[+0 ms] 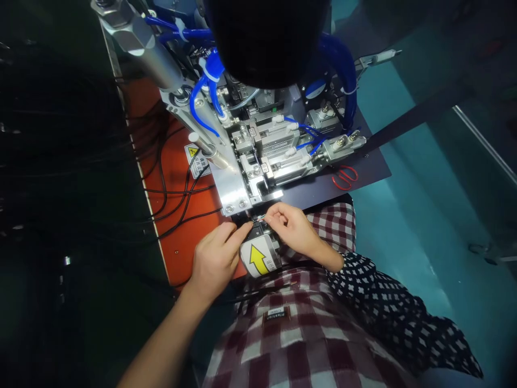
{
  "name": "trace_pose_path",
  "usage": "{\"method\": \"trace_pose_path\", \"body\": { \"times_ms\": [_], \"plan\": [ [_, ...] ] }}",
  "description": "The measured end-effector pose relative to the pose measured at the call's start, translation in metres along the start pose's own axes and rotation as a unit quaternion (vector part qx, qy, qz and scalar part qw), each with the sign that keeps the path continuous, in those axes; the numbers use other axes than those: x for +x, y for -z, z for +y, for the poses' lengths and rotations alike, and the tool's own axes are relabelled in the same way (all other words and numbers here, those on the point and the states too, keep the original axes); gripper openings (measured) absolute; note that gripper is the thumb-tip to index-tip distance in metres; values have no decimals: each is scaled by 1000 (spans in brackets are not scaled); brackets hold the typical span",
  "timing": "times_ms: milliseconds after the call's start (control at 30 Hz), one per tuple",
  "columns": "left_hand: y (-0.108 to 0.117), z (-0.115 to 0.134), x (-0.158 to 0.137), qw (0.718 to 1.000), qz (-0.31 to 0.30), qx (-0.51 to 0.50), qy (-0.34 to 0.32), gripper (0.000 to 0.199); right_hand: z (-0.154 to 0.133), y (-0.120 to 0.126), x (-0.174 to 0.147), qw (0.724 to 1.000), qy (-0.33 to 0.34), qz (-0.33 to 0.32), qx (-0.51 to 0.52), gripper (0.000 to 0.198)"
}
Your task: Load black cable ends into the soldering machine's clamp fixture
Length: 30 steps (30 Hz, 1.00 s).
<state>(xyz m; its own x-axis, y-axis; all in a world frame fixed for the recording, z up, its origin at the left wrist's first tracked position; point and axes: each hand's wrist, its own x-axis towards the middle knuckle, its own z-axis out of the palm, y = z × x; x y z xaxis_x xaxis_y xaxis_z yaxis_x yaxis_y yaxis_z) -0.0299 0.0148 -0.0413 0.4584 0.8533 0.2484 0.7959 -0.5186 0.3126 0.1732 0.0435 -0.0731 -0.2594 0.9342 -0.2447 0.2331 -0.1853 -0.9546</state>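
My right hand (291,229) is in a pinch at the front end of a metal machine (269,153), thumb and forefinger closed on something too small to make out. Just left of it is my left hand (216,256), its fingers curled and its fingertips pressed together close to the same spot. What they grip, if anything, is hidden. Right below the fingertips sits a cylindrical motor (260,256) with a white label and a yellow arrow. A flat silver plate (230,188) stands just above my left hand.
Red-handled scissors (345,177) lie on the dark base plate (375,172) at the right. Black cables (161,199) run across the orange tabletop (172,264) on the left, near a warning label (197,161). Blue air tubes (345,70) and a dark round shape (269,43) are overhead.
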Motion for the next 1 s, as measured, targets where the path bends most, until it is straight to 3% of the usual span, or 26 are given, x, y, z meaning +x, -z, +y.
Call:
{"method": "trace_pose_path", "body": {
  "times_ms": [167,467,633,833,1000],
  "plan": [
    [-1,-1,-1,1000,-6,8,3,30,4,-5,1,994,-54,1,100,19],
    [-2,-1,-1,1000,-1,4,-3,30,-1,-10,-2,996,60,68,5,11],
    [-2,-1,0,1000,-3,10,-5,31,4,-13,-1,992,-37,21,115,22],
    [0,2,0,999,-5,47,-2,32,-2,-14,6,985,-71,7,156,22],
    [4,16,1,994,-43,87,50,35,-4,-13,8,976,-96,-8,197,25]
  ]
}}
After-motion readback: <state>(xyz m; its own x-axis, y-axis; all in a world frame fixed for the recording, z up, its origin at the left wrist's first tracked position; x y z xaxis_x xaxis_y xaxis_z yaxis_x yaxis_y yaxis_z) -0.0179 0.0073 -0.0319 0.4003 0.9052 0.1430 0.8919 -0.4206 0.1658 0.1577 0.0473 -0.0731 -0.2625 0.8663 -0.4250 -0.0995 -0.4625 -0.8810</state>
